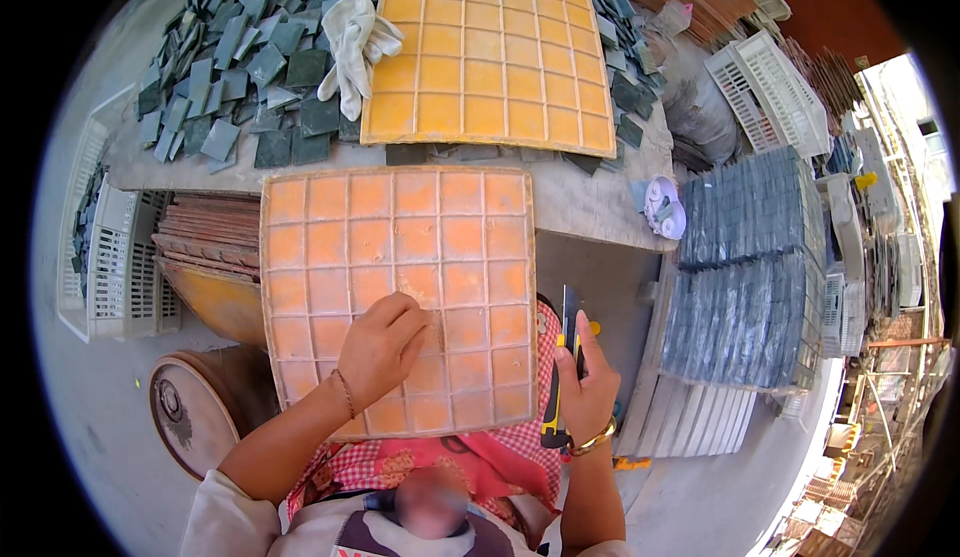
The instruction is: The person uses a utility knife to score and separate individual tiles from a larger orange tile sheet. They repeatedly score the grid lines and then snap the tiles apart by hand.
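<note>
An orange grid tray [462, 247] with raised pale ribs leans over my lap, its far end against the table edge. My left hand [385, 345] rests on its middle, fingers curled down onto the ribs; what lies under the fingertips, if anything, is hidden. To the right of the tray, my right hand [590, 389] grips a black and yellow utility knife [552, 412]. Its blade is out and points away from me, apart from the tray. A yellow grid tray [485, 57] lies on the table beyond, with a white glove [352, 47] over its left edge.
Loose dark green tiles [240, 52] are heaped on the table [590, 195]. Stacked, wrapped tile sheets [745, 267] stand to the right, near white crates [770, 92]. A white tape roll [663, 207] sits at the table corner. A brown drum [195, 407] is at lower left.
</note>
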The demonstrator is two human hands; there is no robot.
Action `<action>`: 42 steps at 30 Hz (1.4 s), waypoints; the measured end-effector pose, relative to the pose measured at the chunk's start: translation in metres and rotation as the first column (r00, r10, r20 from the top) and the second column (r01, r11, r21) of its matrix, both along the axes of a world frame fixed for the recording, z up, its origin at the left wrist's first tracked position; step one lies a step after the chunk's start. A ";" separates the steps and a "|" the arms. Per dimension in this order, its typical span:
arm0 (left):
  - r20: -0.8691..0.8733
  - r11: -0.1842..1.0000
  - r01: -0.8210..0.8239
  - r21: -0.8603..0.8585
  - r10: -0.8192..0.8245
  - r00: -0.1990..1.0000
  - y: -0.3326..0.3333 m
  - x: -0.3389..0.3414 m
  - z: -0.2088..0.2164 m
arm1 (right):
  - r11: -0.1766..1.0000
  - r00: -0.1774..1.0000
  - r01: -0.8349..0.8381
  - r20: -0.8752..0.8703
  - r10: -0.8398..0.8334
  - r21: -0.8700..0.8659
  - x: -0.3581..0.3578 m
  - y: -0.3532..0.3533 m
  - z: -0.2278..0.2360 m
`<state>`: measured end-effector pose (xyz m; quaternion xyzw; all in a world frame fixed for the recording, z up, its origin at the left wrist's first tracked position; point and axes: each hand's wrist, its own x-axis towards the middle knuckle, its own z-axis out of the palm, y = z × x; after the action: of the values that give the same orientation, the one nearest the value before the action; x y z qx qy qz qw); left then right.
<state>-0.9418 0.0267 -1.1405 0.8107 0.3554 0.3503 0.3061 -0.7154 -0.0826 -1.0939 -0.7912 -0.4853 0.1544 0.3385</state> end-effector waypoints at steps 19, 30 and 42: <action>-0.356 0.909 0.292 0.298 -0.178 0.917 0.001 0.196 0.013 | 0.991 0.998 -0.044 -0.041 0.050 0.129 0.100 -0.020 -0.001; -0.451 0.989 0.145 0.016 -0.122 0.884 -0.014 0.088 0.032 | 0.917 0.890 -0.399 0.242 0.387 -0.001 0.120 0.004 0.002; -0.127 0.995 -0.027 0.101 0.040 0.991 0.007 0.004 0.017 | 0.824 0.790 -0.547 0.236 0.566 -0.145 0.065 0.083 0.022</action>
<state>-0.9376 0.0335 -1.1240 0.8398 0.3702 0.3192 0.2362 -0.6507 0.0000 -1.0721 -0.6378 -0.7323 0.1551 0.1816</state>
